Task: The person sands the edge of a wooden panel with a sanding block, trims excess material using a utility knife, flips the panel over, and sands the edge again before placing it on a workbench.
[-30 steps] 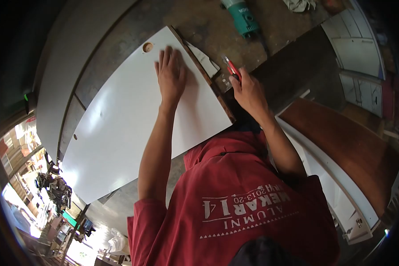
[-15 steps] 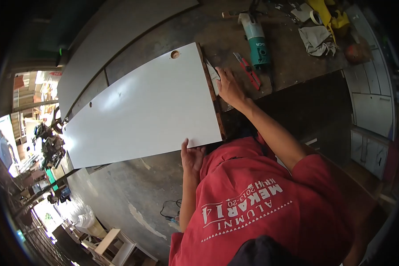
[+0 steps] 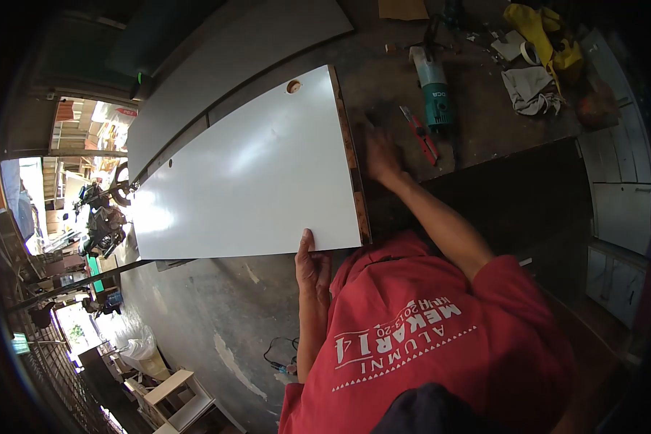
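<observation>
A long white panel (image 3: 246, 166) lies on the dark workbench, with a round hole near its far right corner and a bare brown edge (image 3: 351, 166) at its right end. My left hand (image 3: 312, 267) grips the near side of the panel, thumb on top and fingers underneath. Just off the right end, my right hand (image 3: 380, 153) is smeared by motion, so its fingers cannot be made out. A red utility knife (image 3: 421, 137) lies to the right of that hand. Beyond the knife rests a green DCA power tool (image 3: 435, 94).
Another large grey panel (image 3: 231, 69) lies behind the white one. At the back right are a crumpled grey cloth (image 3: 532, 90), a tape roll (image 3: 529, 53) and a yellow item (image 3: 546, 32). A wooden frame (image 3: 172, 398) stands on the floor at lower left.
The white strip beside the panel's right end, which my right hand was touching, no longer shows. My right hand has moved slightly down and blurred. The whole view has shifted; my left hand keeps its grip.
</observation>
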### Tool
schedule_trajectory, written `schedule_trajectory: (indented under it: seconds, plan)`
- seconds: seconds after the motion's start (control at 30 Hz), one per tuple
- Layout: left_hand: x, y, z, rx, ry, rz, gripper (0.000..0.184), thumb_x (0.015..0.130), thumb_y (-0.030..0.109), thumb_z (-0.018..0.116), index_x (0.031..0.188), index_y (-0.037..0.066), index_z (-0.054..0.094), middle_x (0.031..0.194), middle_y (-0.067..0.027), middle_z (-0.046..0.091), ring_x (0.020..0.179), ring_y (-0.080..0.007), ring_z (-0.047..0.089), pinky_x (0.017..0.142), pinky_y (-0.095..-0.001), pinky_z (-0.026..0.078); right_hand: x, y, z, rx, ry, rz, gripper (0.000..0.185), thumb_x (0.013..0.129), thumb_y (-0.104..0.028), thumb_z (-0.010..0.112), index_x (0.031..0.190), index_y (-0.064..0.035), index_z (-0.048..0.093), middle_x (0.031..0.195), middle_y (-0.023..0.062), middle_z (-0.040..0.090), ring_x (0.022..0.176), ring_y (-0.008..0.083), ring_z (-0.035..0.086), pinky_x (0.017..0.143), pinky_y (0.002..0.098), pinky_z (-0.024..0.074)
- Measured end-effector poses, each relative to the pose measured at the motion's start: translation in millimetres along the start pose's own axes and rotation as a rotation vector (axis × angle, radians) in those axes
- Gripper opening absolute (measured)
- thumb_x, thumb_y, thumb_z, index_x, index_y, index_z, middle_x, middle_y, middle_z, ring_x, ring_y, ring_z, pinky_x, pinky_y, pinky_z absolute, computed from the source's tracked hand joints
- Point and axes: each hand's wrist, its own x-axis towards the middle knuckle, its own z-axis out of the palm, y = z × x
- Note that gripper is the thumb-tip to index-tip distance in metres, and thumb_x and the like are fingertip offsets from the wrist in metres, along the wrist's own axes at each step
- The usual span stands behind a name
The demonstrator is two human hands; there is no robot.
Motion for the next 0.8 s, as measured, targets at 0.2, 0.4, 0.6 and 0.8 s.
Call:
schedule_trajectory:
  seconds: [0.2, 0.4, 0.6, 0.8]
  plan:
    - [5.5, -6.6, -0.5, -0.03, 0.0, -0.042, 0.034, 0.094, 0.015, 0.07, 0.122, 0.001, 0.057, 0.122, -0.0102, 0.064, 0.119, -0.0248, 0.06, 0.109, -0.0424, 0.049, -14.9, -7.4, -95.4, 2.105, -0.357, 0.75, 0.055, 0.097, -0.04, 0.057, 0.14, -0.0074, 0.048, 0.116, 0.0074, 0.06, 0.104, 0.0165, 0.061, 0.087, 0.0374, 0.0523]
    - [6.7, -11.2, -1.8, 0.012, 0.023, -0.06, 0.037, 0.093, 0.017, 0.072, 0.123, 0.002, 0.056, 0.121, -0.0093, 0.063, 0.115, -0.0242, 0.061, 0.107, -0.0422, 0.049, -8.9, 0.8, -74.7, 1.859, -0.221, 0.612, 0.049, 0.099, -0.037, 0.056, 0.137, -0.0064, 0.052, 0.115, 0.0071, 0.061, 0.101, 0.0162, 0.061, 0.087, 0.0334, 0.0512]
    - [0.9, -10.2, 0.3, 0.016, 0.012, -0.067, 0.041, 0.092, 0.018, 0.073, 0.124, 0.0, 0.055, 0.122, -0.0095, 0.062, 0.116, -0.0239, 0.059, 0.108, -0.042, 0.048, 2.7, 0.2, -71.7, 1.698, -0.181, 0.393, 0.043, 0.098, -0.038, 0.057, 0.129, -0.0081, 0.057, 0.109, 0.0038, 0.061, 0.098, 0.015, 0.06, 0.087, 0.0308, 0.049]
    - [3.8, -11.2, -4.2, 0.031, 0.01, -0.078, 0.043, 0.093, 0.019, 0.072, 0.126, 0.0, 0.053, 0.124, -0.0104, 0.06, 0.119, -0.0244, 0.058, 0.109, -0.0413, 0.047, 45.9, -7.7, -72.1, 1.859, -0.175, 0.45, 0.047, 0.092, -0.034, 0.068, 0.128, -0.0045, 0.058, 0.117, 0.0057, 0.062, 0.108, 0.0182, 0.059, 0.093, 0.0342, 0.0479]
